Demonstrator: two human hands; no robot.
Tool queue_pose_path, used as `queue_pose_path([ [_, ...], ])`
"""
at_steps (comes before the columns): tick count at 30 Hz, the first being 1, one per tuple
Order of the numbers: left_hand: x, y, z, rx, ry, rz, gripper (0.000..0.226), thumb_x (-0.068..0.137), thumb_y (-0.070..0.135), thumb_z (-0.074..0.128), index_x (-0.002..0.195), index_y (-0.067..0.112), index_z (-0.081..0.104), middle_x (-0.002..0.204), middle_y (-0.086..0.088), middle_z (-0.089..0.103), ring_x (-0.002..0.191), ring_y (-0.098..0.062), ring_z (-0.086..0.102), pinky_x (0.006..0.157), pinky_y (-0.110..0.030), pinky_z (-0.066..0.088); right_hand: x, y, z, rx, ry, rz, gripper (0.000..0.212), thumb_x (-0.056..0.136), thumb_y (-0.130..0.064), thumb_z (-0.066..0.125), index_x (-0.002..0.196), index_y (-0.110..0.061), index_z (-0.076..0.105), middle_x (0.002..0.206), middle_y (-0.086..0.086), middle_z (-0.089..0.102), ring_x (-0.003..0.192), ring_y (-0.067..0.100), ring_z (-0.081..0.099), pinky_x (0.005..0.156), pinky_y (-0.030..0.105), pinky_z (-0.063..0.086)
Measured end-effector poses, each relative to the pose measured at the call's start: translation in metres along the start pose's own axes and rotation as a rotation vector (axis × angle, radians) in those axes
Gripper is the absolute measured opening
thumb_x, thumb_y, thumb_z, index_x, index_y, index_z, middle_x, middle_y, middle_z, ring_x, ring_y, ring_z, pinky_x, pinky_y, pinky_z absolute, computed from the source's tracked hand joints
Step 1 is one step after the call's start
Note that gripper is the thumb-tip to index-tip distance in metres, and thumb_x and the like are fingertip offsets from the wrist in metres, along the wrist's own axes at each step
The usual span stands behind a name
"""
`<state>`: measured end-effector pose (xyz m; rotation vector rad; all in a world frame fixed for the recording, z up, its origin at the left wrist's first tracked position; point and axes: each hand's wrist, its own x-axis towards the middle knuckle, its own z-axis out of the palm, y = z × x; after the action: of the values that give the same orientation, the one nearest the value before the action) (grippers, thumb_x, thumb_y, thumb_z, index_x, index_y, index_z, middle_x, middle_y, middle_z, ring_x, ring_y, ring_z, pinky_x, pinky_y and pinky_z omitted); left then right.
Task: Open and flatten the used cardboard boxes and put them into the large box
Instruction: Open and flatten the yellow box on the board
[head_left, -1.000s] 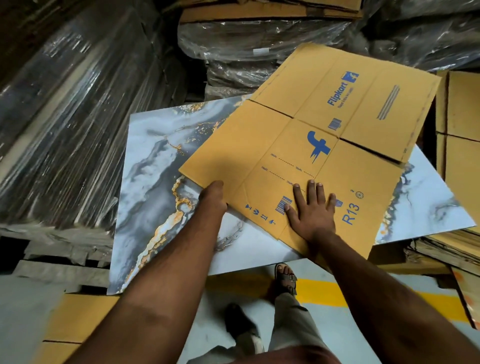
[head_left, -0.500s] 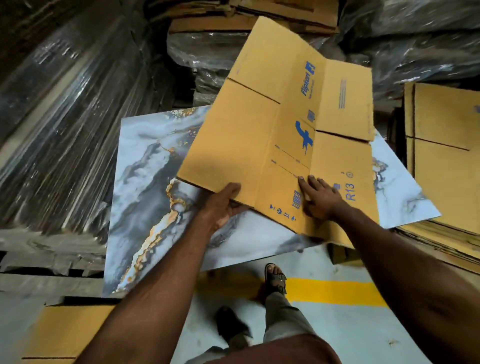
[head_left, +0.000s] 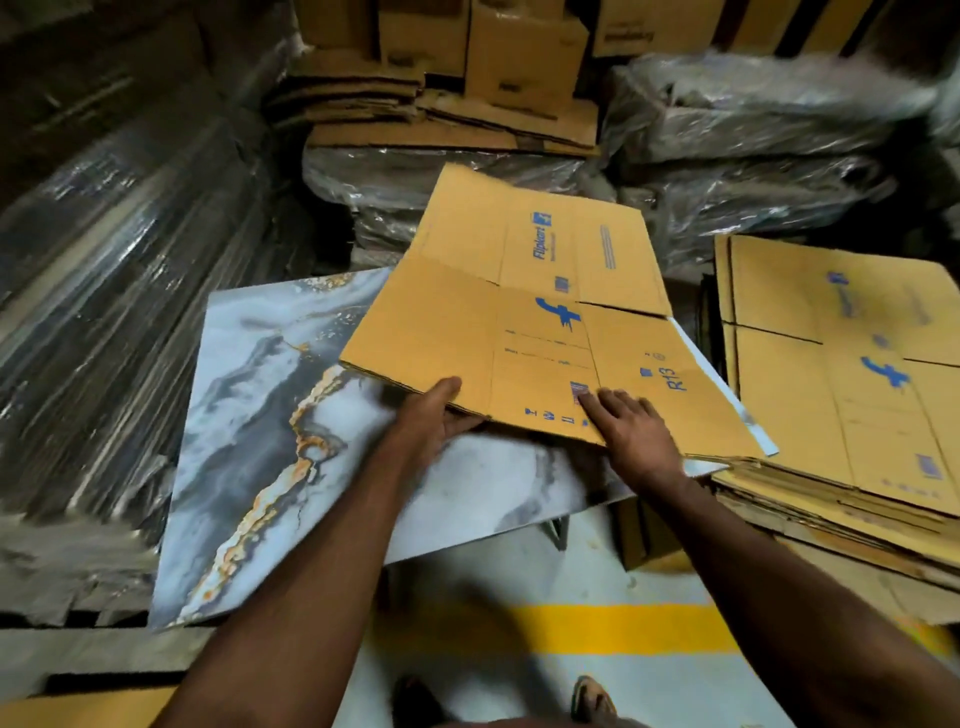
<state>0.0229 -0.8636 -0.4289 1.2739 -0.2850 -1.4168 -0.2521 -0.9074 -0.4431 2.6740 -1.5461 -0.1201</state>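
Both forearms (head_left: 322, 597) are bare, no sleeves or rings showing; dark sandals (head_left: 592, 699) on the feet, blurred.

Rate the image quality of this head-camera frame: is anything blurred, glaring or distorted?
Head view: dim warehouse light. The flattened box and both hands, left and right, are slightly soft, though the print is still readable. Motion smear is stronger at the edges, over the wrapped bundles. There are glare streaks on that plastic wrap, and wide-angle bending toward the corners.

Wrapped bundles (head_left: 119, 291) wall the left; stacked flat cartons (head_left: 841, 395) block the right.
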Motion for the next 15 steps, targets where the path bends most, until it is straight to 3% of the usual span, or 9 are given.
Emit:
queue_pose_path([
  [3,-0.011,0.000,0.005,0.250,0.030,0.066,0.029,0.097,0.020,0.063,0.120,0.005,0.056,0.126,-0.015,0.064,0.115,-0.030,0.063,0.089,-0.040,0.057,-0.001,0.016,-0.005,-0.011,0.022,-0.034,0.076,0.090,0.001,0.052,0.156,-0.023,0.023,0.158,0.011,0.034,0.143,0.031,0.033,0.116,0.045,0.028],
  [6,-0.027,0.001,0.032,0.409,0.062,0.154,0.022,0.098,0.021,0.060,0.118,0.013,0.056,0.128,-0.014,0.063,0.117,-0.029,0.061,0.099,-0.048,0.052,-0.001,0.040,-0.021,-0.017,0.064,-0.087,0.074,0.088,0.002,0.056,0.153,-0.021,0.032,0.154,0.013,0.040,0.138,0.033,0.041,0.111,0.044,0.036],
  [12,-0.065,-0.006,0.132,0.399,0.028,0.359,0.015,0.098,0.006,0.051,0.109,0.016,0.056,0.117,-0.011,0.064,0.105,-0.028,0.063,0.078,-0.043,0.059,-0.023,0.118,-0.069,0.075,0.238,-0.079,0.072,0.075,-0.010,0.077,0.141,-0.017,0.050,0.144,0.011,0.052,0.120,0.034,0.057,0.087,0.036,0.049],
  [15,-0.082,-0.016,0.174,0.338,0.074,0.429,0.020,0.098,0.005,0.052,0.117,0.011,0.055,0.109,-0.007,0.065,0.095,-0.024,0.065,0.064,-0.033,0.061,-0.031,0.158,-0.085,0.141,0.320,-0.081,0.069,0.078,-0.007,0.075,0.142,-0.014,0.051,0.146,0.015,0.051,0.125,0.038,0.056,0.093,0.042,0.049],
])
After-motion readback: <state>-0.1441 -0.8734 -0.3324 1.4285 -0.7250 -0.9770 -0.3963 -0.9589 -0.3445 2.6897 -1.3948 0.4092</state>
